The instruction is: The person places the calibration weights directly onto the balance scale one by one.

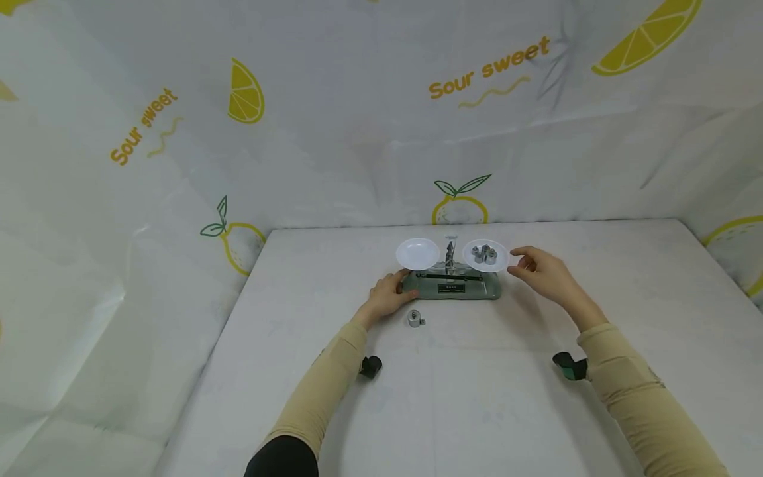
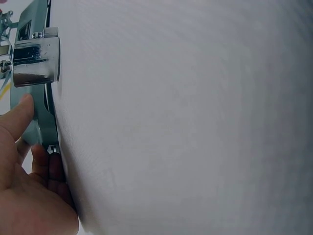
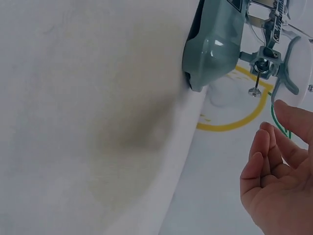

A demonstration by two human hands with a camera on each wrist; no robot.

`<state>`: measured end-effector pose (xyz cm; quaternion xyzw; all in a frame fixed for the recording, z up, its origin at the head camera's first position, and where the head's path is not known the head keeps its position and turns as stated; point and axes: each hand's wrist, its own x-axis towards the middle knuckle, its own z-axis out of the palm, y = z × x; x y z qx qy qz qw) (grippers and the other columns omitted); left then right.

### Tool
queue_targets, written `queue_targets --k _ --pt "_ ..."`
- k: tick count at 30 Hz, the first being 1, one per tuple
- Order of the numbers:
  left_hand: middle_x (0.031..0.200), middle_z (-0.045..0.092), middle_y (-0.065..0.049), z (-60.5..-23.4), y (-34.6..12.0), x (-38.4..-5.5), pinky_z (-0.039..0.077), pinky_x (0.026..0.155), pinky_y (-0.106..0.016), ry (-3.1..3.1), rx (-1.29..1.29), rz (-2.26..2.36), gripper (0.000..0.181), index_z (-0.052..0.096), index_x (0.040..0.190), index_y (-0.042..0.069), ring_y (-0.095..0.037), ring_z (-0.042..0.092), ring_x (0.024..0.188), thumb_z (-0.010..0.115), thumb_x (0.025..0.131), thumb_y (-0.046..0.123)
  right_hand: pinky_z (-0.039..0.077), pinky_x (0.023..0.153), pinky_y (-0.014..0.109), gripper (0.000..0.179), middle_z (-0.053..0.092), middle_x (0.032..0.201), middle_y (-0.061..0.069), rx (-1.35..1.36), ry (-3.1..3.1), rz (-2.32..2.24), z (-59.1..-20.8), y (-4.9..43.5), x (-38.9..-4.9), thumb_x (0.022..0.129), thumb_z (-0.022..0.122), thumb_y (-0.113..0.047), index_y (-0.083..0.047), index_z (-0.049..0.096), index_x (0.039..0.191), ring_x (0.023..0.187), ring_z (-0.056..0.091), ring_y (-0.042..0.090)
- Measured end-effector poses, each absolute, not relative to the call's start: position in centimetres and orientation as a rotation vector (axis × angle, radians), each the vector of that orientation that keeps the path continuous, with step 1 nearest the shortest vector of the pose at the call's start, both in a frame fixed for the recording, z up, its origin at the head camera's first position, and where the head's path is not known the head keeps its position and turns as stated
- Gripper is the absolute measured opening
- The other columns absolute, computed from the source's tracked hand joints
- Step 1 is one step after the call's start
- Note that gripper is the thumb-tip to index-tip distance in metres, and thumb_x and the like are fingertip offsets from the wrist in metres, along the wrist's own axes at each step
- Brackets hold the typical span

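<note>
A green balance scale (image 1: 426, 292) stands on the table with two white pans. My left hand (image 1: 384, 296) grips the left end of its base, thumb on the front and fingers behind, as the left wrist view shows. On the right pan (image 1: 499, 264) sit several small metal weights (image 1: 491, 256); the left pan (image 1: 417, 254) is bare. My right hand (image 1: 544, 273) is at the outer rim of the right pan, thumb and forefinger apart, fingertips right at the edge. One more silver weight (image 1: 414, 318) stands on the table in front of the base, large in the left wrist view.
The white tabletop (image 1: 465, 397) ends at the back against a white sheet (image 1: 334, 165) printed with lemons and lettering. Dark wrist-worn pieces (image 1: 371, 366) show beside the left forearm, and another (image 1: 570, 366) shows beside the right.
</note>
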<state>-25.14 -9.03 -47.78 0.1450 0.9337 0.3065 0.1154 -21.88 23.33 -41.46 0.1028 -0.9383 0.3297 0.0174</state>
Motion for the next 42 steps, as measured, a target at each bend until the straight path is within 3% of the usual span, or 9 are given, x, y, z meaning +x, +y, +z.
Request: queue_targets --k 8,18,28,42 --pt "0.087 0.046 -0.002 -47.7 -8.9 -25.0 0.026 0.071 -0.033 2.728 0.438 0.912 0.059 0.039 0.141 0.016 -0.017 0.039 0.082 0.056 0.091 0.042 0.041 0.069 0.028 0.048 0.058 0.098 0.017 0.293 -3.069 1.173 -42.8 23.2 -22.3 0.090 0.060 -0.025 0.005 0.047 0.125 0.089 0.053 0.026" --pt "0.086 0.046 -0.002 -47.8 -8.7 -25.0 0.026 0.071 -0.033 2.735 0.437 0.892 0.059 0.039 0.141 0.016 -0.017 0.039 0.082 0.056 0.091 0.042 0.043 0.067 0.027 0.035 0.056 0.096 0.014 0.334 -3.088 1.385 -44.6 22.9 -23.1 0.088 0.062 -0.022 0.003 0.053 0.110 0.080 0.050 0.016" --pt "0.085 0.045 -0.001 -47.6 -8.6 -25.0 0.026 0.071 -0.033 2.739 0.433 0.899 0.059 0.039 0.141 0.017 -0.017 0.038 0.082 0.056 0.090 0.042 0.042 0.071 0.029 0.049 0.052 0.095 0.011 0.270 -3.115 1.506 -45.2 22.3 -23.6 0.085 0.066 -0.031 0.002 0.047 0.116 0.084 0.048 0.019" --pt "0.087 0.046 -0.001 -47.9 -9.0 -25.2 0.025 0.073 -0.033 2.727 0.424 0.911 0.060 0.038 0.142 0.017 -0.017 0.039 0.083 0.056 0.090 0.042 0.043 0.064 0.027 0.045 0.051 0.093 0.013 0.268 -3.099 1.417 -46.0 21.6 -23.9 0.081 0.071 -0.028 0.003 0.048 0.105 0.075 0.048 0.017"
